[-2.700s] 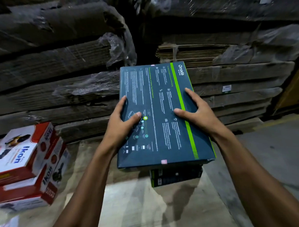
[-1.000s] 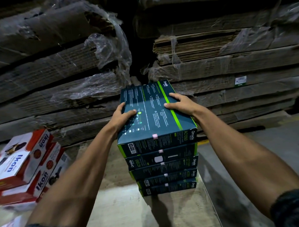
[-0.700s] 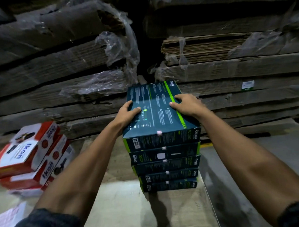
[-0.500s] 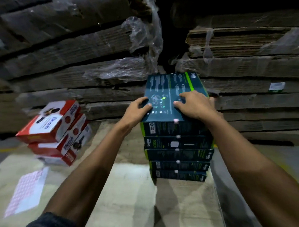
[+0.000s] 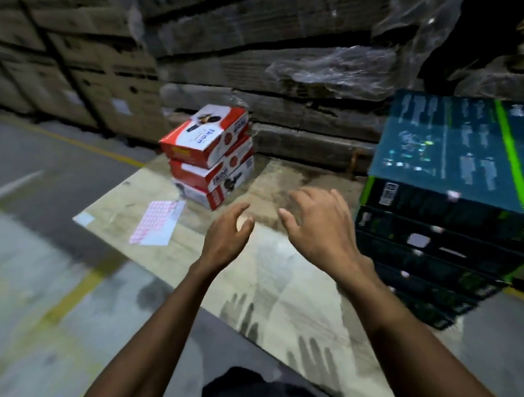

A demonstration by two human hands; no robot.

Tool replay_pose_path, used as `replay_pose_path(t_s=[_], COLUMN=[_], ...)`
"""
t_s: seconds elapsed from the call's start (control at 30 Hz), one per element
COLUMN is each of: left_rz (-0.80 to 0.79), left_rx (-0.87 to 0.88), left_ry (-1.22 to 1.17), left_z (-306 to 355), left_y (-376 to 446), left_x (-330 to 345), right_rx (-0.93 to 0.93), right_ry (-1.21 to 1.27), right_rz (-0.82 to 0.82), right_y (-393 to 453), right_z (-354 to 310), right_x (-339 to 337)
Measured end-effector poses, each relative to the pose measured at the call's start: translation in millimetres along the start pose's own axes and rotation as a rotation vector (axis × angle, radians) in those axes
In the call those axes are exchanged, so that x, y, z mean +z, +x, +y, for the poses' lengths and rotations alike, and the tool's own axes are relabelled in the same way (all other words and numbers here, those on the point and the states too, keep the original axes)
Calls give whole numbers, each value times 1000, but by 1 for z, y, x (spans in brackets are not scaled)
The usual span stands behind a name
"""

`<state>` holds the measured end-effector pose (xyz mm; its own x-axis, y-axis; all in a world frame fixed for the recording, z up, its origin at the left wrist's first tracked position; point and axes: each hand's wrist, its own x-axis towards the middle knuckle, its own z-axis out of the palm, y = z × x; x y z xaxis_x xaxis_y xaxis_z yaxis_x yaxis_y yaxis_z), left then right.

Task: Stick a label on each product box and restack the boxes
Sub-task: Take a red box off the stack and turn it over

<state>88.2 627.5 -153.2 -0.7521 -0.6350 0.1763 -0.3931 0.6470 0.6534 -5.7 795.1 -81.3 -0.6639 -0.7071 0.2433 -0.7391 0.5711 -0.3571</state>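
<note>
A stack of several dark teal boxes (image 5: pixel 450 148) with a green stripe stands at the right, small pink labels on their front edges. Three red-and-white boxes (image 5: pixel 210 152) are stacked at the back centre. A pink checked label sheet (image 5: pixel 156 222) lies flat on the board left of them. My left hand (image 5: pixel 229 232) and my right hand (image 5: pixel 316 223) hover empty over the board between the two stacks, fingers loosely spread, touching nothing.
A pale wooden board (image 5: pixel 273 273) on the concrete floor carries both stacks. Plastic-wrapped bundles of flat cardboard (image 5: pixel 294 62) form a wall behind. Brown cartons (image 5: pixel 78 71) stand at the back left. A yellow floor line (image 5: pixel 81 143) runs along the left.
Both hands let go of the top teal box and moved left off the stack. My view has swung left, so the teal stack now sits at the right edge.
</note>
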Motion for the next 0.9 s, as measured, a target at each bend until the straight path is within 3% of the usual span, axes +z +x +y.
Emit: replay_pose_path(t_s=[0.2,0.4,0.7,0.9], left_rz=[60,87,93,-142], left_rx=[-135,-142,-64,-52], left_ry=[104,71,-84,-192], left_z=[-75,-145,-218,-241], left_y=[2,57,227,305], left_x=[-26,-58,-128,-143], right_rx=[26,135,422,478], right_ry=[47,75,344,507], right_rz=[-217,-290,-86,-23], right_y=[21,67,214,290], right_z=[-29,-61,-131,-151], right_x=[77,134,181,204])
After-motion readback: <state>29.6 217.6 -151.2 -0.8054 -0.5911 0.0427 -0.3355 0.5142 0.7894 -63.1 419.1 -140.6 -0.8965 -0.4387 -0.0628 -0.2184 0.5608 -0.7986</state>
